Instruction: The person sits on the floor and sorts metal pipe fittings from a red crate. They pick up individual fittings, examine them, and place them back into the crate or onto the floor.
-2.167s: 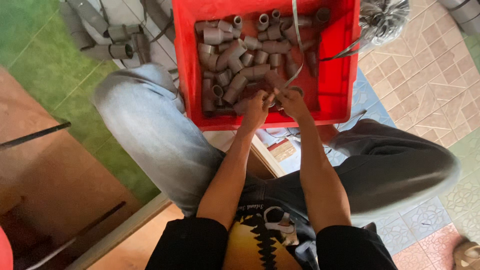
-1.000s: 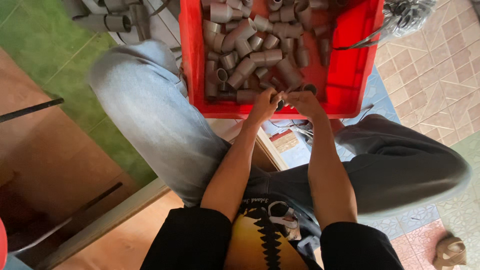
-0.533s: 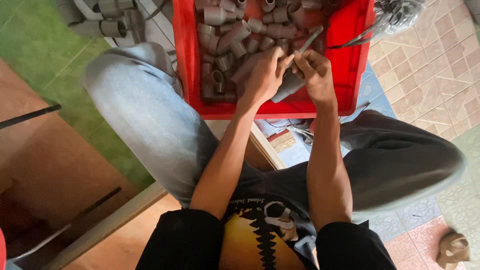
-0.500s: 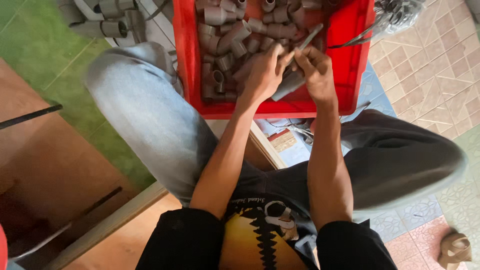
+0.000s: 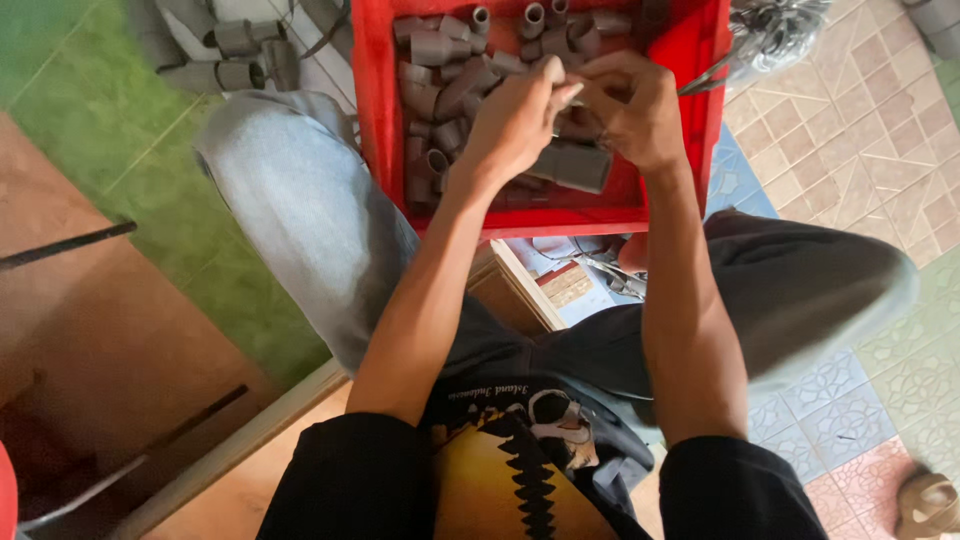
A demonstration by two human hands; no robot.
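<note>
— Where do we stand? Near us, our forearms run out over our knees to the red crate [image 5: 372, 120].

— Both hands meet above its near edge: left hand [image 5: 515, 125] and right hand [image 5: 635, 115] pinch one small grey fitting [image 5: 562, 95] between them. Grey pipe fittings [image 5: 440, 75] fill the crate beyond, apparently mostly unhandled.

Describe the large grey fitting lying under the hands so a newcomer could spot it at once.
Find the red crate resting across the person's knees. Along its near wall, below the left hand and right hand, lies a grey pipe coupling. It is thicker and longer than the small grey fittings piled beyond it.
</note>
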